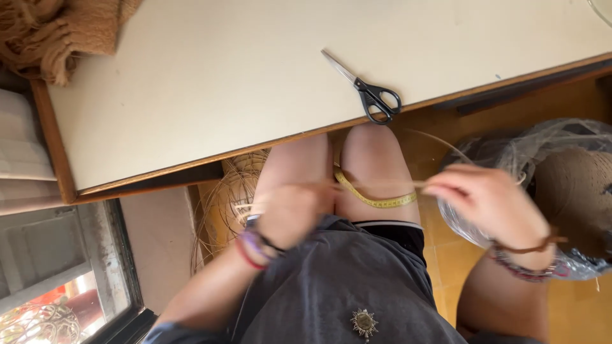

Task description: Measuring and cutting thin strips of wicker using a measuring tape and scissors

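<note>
My left hand (290, 213) is blurred over my lap, its fingers closed around a thin pale straw strand (376, 186). My right hand (488, 200) pinches the same strand's other end, out to the right above the floor. The strand runs taut between them across my knees. A yellow measuring tape (373, 197) lies draped over my right thigh. A partly woven straw piece (233, 197) with loose spokes hangs below the table edge by my left knee.
Black-handled scissors (370, 92) lie on the cream table (210, 83) near its wooden front edge. A brown fringed cloth (51, 32) sits at the table's far left corner. A clear plastic bag (561, 191) holding a brown fibre bundle stands at the right on the orange floor.
</note>
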